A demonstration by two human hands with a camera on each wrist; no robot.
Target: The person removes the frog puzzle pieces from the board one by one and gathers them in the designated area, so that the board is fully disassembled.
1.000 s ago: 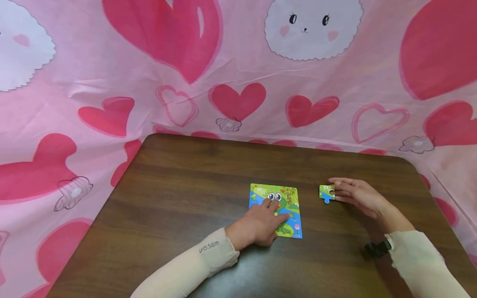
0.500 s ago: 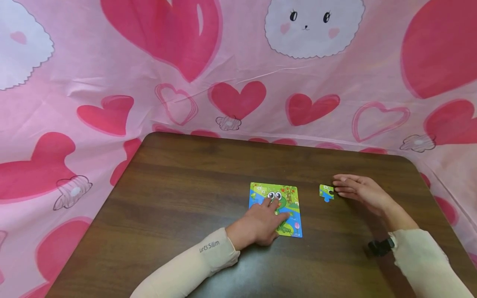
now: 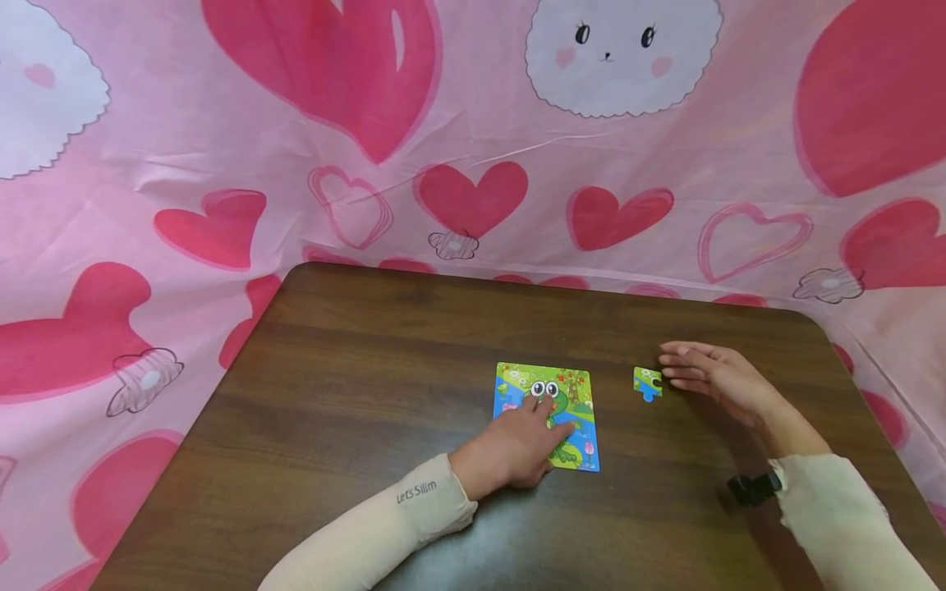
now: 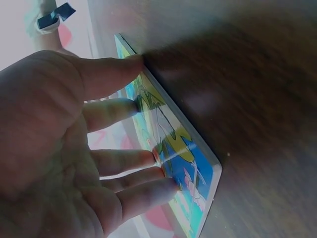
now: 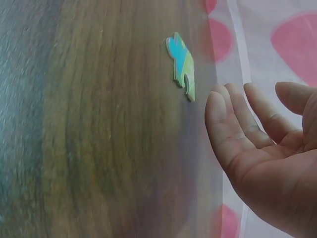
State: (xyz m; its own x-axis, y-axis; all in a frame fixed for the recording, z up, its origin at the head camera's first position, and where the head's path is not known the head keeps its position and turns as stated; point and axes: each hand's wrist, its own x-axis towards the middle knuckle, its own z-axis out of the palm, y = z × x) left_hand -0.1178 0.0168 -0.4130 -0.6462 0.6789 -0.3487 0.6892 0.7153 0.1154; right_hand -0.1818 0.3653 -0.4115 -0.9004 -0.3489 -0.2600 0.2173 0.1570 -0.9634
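A square frog puzzle board (image 3: 576, 394), green and blue, lies flat on the table. My left hand (image 3: 517, 443) rests on it with the fingers spread, covering its lower left part. In the left wrist view the fingertips touch the picture, and the thumb (image 4: 111, 74) lies at the board's (image 4: 181, 144) edge. To the right of the board lies a single jigsaw piece (image 3: 646, 382), flat and separate, with a blue tab pointing toward me. My right hand (image 3: 720, 382) is just right of this piece, fingers extended. The right wrist view has a gap between the fingertips and the piece (image 5: 182, 64).
The brown wooden table (image 3: 355, 394) has rounded far corners. A pink cloth (image 3: 473, 107) printed with hearts and white faces hangs behind it and along its sides. A black strap device (image 3: 754, 490) sits on the right wrist.
My right hand has drawn back slightly to the right from the jigsaw piece, which stays on the table. The left hand has stayed on the puzzle board.
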